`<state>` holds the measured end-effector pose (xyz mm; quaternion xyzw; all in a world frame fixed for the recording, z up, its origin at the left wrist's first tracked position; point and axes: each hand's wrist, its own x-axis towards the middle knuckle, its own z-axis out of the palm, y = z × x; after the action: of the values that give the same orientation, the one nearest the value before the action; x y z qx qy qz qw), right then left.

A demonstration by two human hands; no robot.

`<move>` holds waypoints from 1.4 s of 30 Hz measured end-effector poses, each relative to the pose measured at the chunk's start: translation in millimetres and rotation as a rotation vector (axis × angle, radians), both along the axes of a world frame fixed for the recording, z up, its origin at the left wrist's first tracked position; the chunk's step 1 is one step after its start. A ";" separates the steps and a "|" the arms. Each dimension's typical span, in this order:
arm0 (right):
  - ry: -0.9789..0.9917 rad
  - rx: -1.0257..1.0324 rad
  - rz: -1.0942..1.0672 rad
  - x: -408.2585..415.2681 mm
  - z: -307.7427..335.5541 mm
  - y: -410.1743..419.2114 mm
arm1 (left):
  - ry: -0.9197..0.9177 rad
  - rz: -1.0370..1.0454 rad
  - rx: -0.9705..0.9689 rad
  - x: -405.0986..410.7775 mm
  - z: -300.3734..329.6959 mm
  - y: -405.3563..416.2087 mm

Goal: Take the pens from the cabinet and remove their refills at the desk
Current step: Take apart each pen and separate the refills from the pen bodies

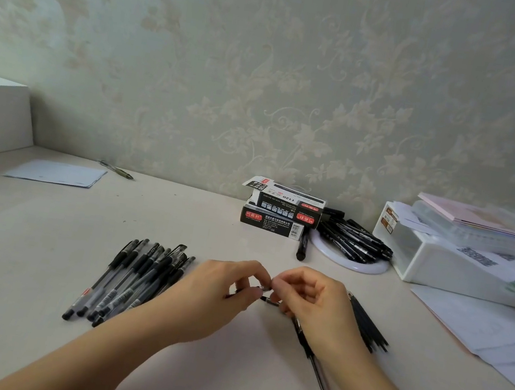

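Both my hands meet over the middle of the desk [43, 229]. My left hand [221, 293] pinches a small black pen part at its fingertips. My right hand [310, 303] grips a black gel pen [319, 377] by its front end; the barrel runs down under my wrist towards the near edge. A pile of several capped black gel pens [133, 279] lies to the left of my left hand. A bundle of thin black refills [367, 324] lies just right of my right hand.
Two stacked black pen boxes [280, 211] stand at the back. Beside them several black pens [353, 239] lie on a white ring light [352, 264]. A white plastic box [460, 262] with papers sits at right, loose sheets [489, 333] in front. A paper [55, 172] and a pen [118, 170] lie far left.
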<state>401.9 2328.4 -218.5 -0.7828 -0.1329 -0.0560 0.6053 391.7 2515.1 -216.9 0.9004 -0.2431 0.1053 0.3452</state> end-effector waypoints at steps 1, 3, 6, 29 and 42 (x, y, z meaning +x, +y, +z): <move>0.011 0.006 0.013 0.1 0.6 -0.3 | 0.005 -0.002 -0.014 0.2 -0.1 0.2; 0.031 0.033 0.038 -0.5 1.8 -0.4 | -0.004 0.000 -0.027 0.2 0.5 -0.1; 0.055 0.067 0.048 -1.4 3.4 -0.2 | -0.031 0.023 -0.034 -0.5 2.6 -0.2; -0.118 -0.200 0.065 0.3 -0.7 -2.0 | -0.187 0.041 -0.005 -1.5 6.2 -2.1; -0.150 -0.230 0.068 0.3 0.1 -3.0 | -0.172 0.038 -0.017 -3.4 9.1 -1.9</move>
<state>402.2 2325.3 -218.4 -0.8356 -0.2098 -0.0783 0.5015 388.3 2513.2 -207.8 0.8895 -0.2538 0.1906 0.3287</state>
